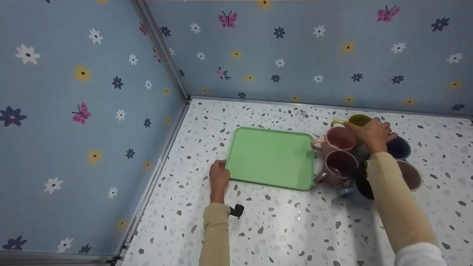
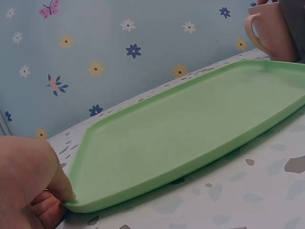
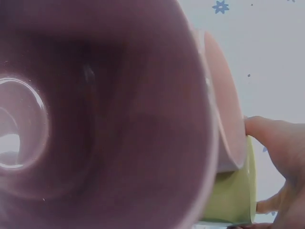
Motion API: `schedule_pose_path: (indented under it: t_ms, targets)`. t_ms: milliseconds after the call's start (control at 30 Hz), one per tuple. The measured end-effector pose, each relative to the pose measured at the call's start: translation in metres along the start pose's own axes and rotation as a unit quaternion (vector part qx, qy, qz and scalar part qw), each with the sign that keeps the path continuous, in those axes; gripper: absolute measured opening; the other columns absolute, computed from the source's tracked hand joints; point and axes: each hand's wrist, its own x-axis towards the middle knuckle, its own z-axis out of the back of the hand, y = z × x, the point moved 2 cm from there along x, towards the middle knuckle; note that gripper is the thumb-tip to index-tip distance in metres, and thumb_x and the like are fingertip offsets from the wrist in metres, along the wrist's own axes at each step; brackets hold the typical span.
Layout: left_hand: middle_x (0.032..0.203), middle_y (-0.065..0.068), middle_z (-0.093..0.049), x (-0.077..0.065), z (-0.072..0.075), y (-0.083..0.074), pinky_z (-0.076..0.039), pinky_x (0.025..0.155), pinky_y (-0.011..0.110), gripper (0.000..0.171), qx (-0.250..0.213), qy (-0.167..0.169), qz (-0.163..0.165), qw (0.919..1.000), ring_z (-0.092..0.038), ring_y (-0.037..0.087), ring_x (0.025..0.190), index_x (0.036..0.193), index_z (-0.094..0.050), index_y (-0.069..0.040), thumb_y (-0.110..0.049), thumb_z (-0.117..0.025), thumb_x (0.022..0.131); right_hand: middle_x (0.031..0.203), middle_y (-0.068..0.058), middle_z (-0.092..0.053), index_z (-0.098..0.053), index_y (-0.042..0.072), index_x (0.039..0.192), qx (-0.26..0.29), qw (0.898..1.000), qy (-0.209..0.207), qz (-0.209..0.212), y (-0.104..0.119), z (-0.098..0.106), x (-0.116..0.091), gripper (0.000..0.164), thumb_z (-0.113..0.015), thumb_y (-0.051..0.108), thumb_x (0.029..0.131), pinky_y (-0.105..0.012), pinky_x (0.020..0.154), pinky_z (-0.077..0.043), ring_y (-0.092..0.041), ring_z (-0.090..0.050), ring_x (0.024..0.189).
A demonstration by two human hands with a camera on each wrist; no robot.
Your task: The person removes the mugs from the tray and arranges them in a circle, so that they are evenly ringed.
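My left hand (image 1: 219, 177) pinches the near-left corner of a flat light-green tray (image 1: 271, 159), thumb over the rim and fingers curled at its outer side. The tray lies on the speckled tabletop. My right hand (image 1: 375, 136) reaches over a cluster of mugs and grips the yellow-green mug (image 1: 357, 119) at the back, its thumb and fingers on the mug's sides. Directly in front of that mug stands a pink mug (image 1: 340, 138), its handle toward the tray. A mauve mug (image 3: 114, 119) fills most of the right wrist view, hiding much of the others.
To the right of my hand stand a dark blue mug (image 1: 401, 147) and a beige-rimmed mug (image 1: 413, 175). A mug with a light blue handle (image 1: 345, 192) sits at the near side, partly under my right sleeve. Patterned blue walls (image 1: 281, 62) border the table at left and back.
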Motion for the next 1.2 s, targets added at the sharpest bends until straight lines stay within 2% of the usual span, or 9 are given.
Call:
schedule_pose_path:
  t_ms: [100, 200, 300, 433, 633, 867, 1033, 1200]
  targets:
    - [0.115, 0.016, -0.058, 0.002, 0.0, 0.0, -0.048, 0.09, 0.036, 0.043, -0.003, -0.004, -0.002, 1.0, -0.057, 0.027, 0.106, 0.122, -0.057, -0.002, 0.007, -0.04, 0.083, 0.134, -0.043, -0.03, -0.031, -0.014, 0.137, 0.007, 1.0, -0.005, 0.029, -0.006, 0.008, 0.002, 0.105, -0.044, 0.074, 0.082, -0.073, 0.103, -0.003, -0.059, -0.025, 0.125]
    - [0.115, 0.016, -0.058, 0.002, 0.0, 0.0, -0.048, 0.089, 0.036, 0.043, -0.003, -0.004, -0.001, 1.0, -0.057, 0.028, 0.106, 0.122, -0.057, -0.001, 0.008, -0.04, 0.083, 0.133, -0.039, -0.04, -0.041, -0.01, 0.135, 0.023, 0.997, -0.01, 0.067, -0.015, 0.016, 0.005, 0.085, -0.034, 0.063, 0.093, -0.073, 0.103, -0.001, -0.057, -0.031, 0.123]
    - [0.115, 0.016, -0.058, 0.001, 0.0, 0.001, -0.049, 0.088, 0.036, 0.043, -0.006, -0.003, 0.002, 1.0, -0.058, 0.027, 0.105, 0.122, -0.057, -0.001, 0.008, -0.041, 0.083, 0.136, -0.035, -0.041, -0.04, -0.005, 0.14, 0.037, 0.994, -0.001, 0.101, -0.026, 0.022, 0.008, 0.069, -0.03, 0.049, 0.099, -0.071, 0.105, -0.003, -0.056, -0.032, 0.125]
    - [0.114, 0.015, -0.058, -0.001, 0.001, 0.001, -0.05, 0.087, 0.035, 0.043, -0.012, -0.004, 0.002, 0.9999, -0.058, 0.027, 0.104, 0.121, -0.057, -0.001, 0.008, -0.041, 0.082, 0.139, -0.033, -0.041, -0.037, 0.0, 0.144, 0.04, 0.991, 0.009, 0.128, -0.037, 0.024, 0.011, 0.057, -0.033, 0.037, 0.101, -0.07, 0.105, -0.007, -0.057, -0.029, 0.126]
    - [0.113, 0.015, -0.058, -0.003, 0.0, 0.0, -0.049, 0.086, 0.036, 0.044, -0.012, -0.001, -0.007, 0.9999, -0.058, 0.027, 0.103, 0.121, -0.058, -0.001, 0.009, -0.041, 0.082, 0.143, -0.03, -0.038, -0.033, 0.007, 0.147, 0.028, 0.991, 0.012, 0.13, -0.044, 0.024, 0.014, 0.051, -0.03, 0.028, 0.101, -0.072, 0.106, -0.001, -0.06, -0.024, 0.128]
    - [0.113, 0.016, -0.059, -0.004, 0.0, -0.001, -0.049, 0.088, 0.037, 0.042, -0.001, -0.004, -0.007, 1.0, -0.058, 0.027, 0.103, 0.12, -0.058, 0.0, 0.008, -0.041, 0.082, 0.135, -0.032, -0.045, -0.038, 0.005, 0.144, 0.023, 0.989, -0.006, 0.146, -0.045, 0.024, 0.013, 0.049, -0.032, 0.028, 0.101, -0.073, 0.106, 0.001, -0.061, -0.028, 0.123]
    - [0.114, 0.016, -0.058, -0.003, 0.0, -0.002, -0.048, 0.09, 0.037, 0.042, -0.003, -0.003, -0.007, 1.0, -0.058, 0.028, 0.105, 0.121, -0.057, 0.0, 0.007, -0.041, 0.082, 0.128, -0.03, -0.053, -0.044, 0.002, 0.14, 0.011, 0.988, -0.043, 0.147, -0.044, 0.025, 0.014, 0.049, -0.037, 0.031, 0.1, -0.071, 0.106, -0.009, -0.061, -0.033, 0.12]
    - [0.115, 0.016, -0.057, -0.003, 0.0, -0.002, -0.049, 0.088, 0.037, 0.043, -0.013, 0.003, -0.008, 0.9999, -0.058, 0.028, 0.104, 0.122, -0.056, 0.0, 0.007, -0.04, 0.083, 0.123, -0.03, -0.057, -0.049, 0.0, 0.136, -0.001, 0.987, -0.06, 0.151, -0.044, 0.025, 0.013, 0.047, -0.039, 0.027, 0.099, -0.069, 0.1, -0.019, -0.06, -0.04, 0.113]
